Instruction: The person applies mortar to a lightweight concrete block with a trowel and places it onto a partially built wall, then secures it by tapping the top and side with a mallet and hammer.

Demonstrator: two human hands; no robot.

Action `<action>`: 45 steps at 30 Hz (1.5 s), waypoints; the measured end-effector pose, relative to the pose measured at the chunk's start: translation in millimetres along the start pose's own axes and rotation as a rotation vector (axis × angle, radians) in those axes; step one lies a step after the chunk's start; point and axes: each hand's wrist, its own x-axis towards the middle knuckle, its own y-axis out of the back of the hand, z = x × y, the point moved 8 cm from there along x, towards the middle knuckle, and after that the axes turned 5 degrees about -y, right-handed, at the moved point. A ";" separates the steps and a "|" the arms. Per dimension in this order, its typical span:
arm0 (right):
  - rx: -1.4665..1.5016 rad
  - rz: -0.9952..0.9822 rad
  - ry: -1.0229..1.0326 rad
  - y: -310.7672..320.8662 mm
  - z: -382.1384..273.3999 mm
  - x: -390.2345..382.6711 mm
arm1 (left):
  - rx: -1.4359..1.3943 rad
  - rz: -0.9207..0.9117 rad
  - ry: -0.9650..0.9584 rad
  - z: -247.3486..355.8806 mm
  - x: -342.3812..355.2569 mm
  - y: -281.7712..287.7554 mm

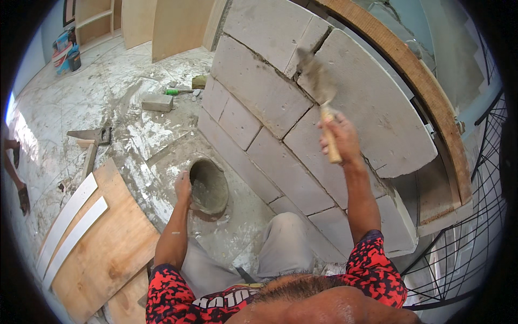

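My right hand (342,138) is closed around the wooden handle of a trowel (318,78). Its blurred, mortar-smeared blade lies over a joint in the wall of pale blocks (264,81), close to the upper course. Down on the left, my left hand (183,186) grips the rim of a grey, mortar-coated bucket (221,186). The bucket tilts with its mouth toward me, and some wet grey mortar shows inside. Dark joint lines run between the blocks, and a large block (372,108) sits at the top right of the wall.
A handsaw (89,135), a loose block (157,102) and a green-handled tool (178,92) lie on the splattered floor. Plywood sheets (102,237) with white strips are at the left. A curved wooden frame (404,70) edges the wall; black wire mesh (464,216) stands at right.
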 end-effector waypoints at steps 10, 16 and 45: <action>-0.455 -0.071 -0.062 -4.7 87.6 -48.5 | 0.085 -0.057 -0.076 17.6 -14.3 -9.5; -0.861 -0.210 0.096 -24.4 202.3 -68.3 | -0.272 -0.080 -0.073 43.3 -12.7 -5.7; -1.111 -0.009 0.105 10.8 168.0 -123.2 | -0.080 -0.174 -0.159 68.0 -32.9 -7.7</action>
